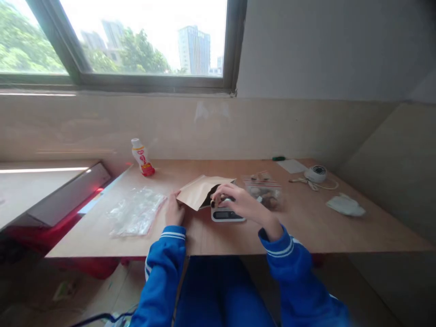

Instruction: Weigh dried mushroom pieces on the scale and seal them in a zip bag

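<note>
A kraft paper bag (197,190) lies on the table with its dark mouth turned toward the right. My left hand (174,210) is closed on the bag's left edge. Just beside the mouth, my right hand (233,200) hovers over a small white digital scale (229,216), its fingers closed around small brown and dark pieces whose kind I cannot make out. The scale's display faces me, while its top is largely hidden under the hand. Right of it lies a clear zip bag (270,195) with brown lumps inside.
Several clear plastic bags (136,212) lie at the left, with a white and red bottle (143,158) behind them. To the right are a dome camera (315,173) with its cable, a white paper (291,166), a green-handled tool (278,158) and a folded white cloth-like item (345,205).
</note>
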Demonstrator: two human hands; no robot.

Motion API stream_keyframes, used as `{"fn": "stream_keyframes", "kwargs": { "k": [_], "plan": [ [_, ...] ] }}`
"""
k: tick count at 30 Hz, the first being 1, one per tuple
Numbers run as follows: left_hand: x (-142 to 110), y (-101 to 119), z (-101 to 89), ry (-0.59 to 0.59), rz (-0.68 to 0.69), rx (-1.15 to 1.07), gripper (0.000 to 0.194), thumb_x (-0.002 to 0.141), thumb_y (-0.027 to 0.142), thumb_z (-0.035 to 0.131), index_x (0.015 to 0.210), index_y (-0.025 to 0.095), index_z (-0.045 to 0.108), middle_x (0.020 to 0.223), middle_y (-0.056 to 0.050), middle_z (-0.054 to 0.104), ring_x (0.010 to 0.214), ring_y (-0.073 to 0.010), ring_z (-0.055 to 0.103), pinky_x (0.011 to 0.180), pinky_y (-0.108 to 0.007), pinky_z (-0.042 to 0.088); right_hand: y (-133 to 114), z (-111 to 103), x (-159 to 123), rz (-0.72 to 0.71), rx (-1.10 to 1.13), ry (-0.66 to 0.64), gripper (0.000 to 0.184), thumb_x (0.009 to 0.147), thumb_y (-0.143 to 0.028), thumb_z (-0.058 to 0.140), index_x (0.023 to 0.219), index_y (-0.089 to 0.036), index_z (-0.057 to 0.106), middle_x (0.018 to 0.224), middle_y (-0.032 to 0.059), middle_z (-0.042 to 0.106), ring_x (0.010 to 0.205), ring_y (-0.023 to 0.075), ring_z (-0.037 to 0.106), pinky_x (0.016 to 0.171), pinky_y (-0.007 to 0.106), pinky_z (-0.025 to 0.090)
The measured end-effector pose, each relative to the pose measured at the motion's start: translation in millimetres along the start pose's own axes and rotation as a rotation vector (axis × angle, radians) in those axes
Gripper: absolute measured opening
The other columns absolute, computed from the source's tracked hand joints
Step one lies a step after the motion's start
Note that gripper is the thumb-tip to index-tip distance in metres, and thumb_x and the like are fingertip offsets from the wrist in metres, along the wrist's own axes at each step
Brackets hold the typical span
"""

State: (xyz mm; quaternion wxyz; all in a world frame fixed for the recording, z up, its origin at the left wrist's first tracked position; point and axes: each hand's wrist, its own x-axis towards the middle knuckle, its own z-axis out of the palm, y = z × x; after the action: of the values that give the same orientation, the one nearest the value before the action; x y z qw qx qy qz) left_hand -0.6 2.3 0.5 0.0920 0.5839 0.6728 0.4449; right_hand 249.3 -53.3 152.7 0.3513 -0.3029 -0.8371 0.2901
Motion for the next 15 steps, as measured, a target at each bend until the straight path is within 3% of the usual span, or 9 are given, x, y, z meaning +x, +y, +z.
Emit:
{"fn": "stream_keyframes", "kwargs": {
  "k": [6,10,15],
  "plan": [
    [1,3,-4.0,-0.002,-0.027,0.179,0.042,0.071,0.021,0.052,0.112,0.014,0.052,0.102,-0.012,0.064,0.101,-0.0296,0.060,0.085,-0.040,0.047,12,-5,-13,0.052,0.085,0.300,0.012,0.086,-0.022,0.057,0.097,-0.022,0.060,0.104,0.0041,0.059,0.098,0.0167,0.059,0.084,0.031,0.049],
    [2,1,-3.4,-0.010,-0.118,0.285,0.035,0.072,0.032,0.053,0.101,0.012,0.053,0.096,-0.015,0.064,0.094,-0.0321,0.062,0.079,-0.042,0.048,49,4,-25,0.192,-0.085,0.284,0.014,0.082,-0.017,0.057,0.095,-0.021,0.061,0.099,0.0035,0.059,0.094,0.0180,0.059,0.083,0.033,0.049],
    [2,-5,-0.5,0.017,-0.118,0.319,0.036,0.072,0.034,0.053,0.101,0.013,0.052,0.099,-0.016,0.063,0.097,-0.0316,0.061,0.080,-0.043,0.047,93,28,-32,0.241,-0.374,0.241,0.019,0.080,-0.011,0.057,0.096,-0.020,0.062,0.099,0.0065,0.058,0.096,0.0229,0.054,0.087,0.040,0.046]
  ]
}}
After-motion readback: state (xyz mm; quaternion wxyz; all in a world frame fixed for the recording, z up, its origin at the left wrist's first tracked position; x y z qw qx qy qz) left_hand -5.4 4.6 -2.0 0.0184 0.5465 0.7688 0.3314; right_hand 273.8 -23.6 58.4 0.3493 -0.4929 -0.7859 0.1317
